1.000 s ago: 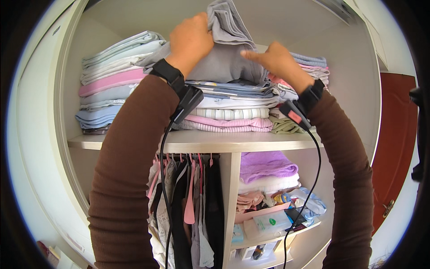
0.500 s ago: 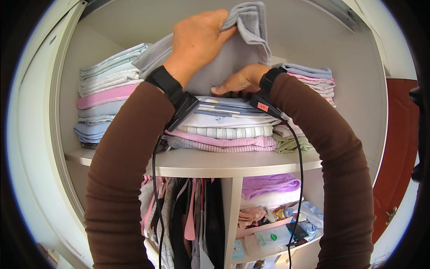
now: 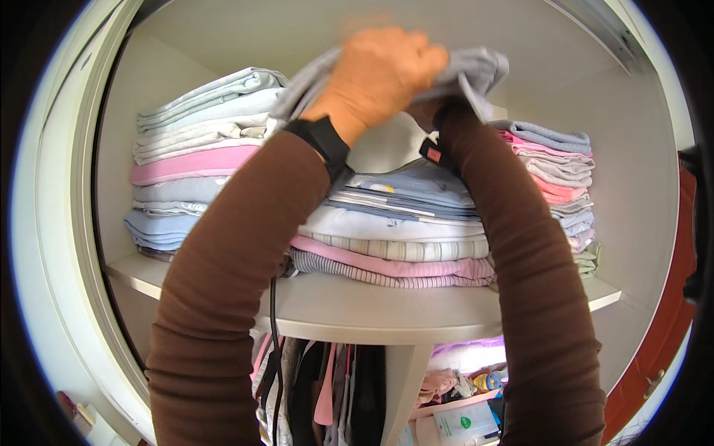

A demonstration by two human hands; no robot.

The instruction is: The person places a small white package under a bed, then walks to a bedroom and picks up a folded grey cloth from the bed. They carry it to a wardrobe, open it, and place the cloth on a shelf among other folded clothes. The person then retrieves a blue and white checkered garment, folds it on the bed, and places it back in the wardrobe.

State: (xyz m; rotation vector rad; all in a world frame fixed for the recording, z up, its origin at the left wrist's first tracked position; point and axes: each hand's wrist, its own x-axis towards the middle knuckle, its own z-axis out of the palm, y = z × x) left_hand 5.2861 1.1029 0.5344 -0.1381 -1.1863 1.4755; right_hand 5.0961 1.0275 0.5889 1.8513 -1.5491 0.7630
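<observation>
My left hand (image 3: 387, 73) is closed around a folded grey cloth (image 3: 480, 68) held up inside the wardrobe, slightly smeared by motion. Only a sliver of my right hand (image 3: 424, 113) shows beneath the cloth's raised edge; its fingers are hidden behind cloth and wrist. Below both hands lies the middle pile of folded bedding, topped by a blue-grey printed cloth (image 3: 416, 184). Under that come white, striped and pink layers (image 3: 387, 267). Both wrists wear black bands.
A tall folded stack (image 3: 190, 175) stands on the left of the shelf (image 3: 372, 305), and another pile (image 3: 554, 167) on the right. Beneath hang clothes on pink hangers (image 3: 325, 386), beside a compartment of small items (image 3: 461, 420). A black cable (image 3: 274, 357) dangles from my left wrist.
The grey cloth has tipped back and shifted right with my left hand. My right hand has risen and gone behind it. More of the middle pile's top now shows.
</observation>
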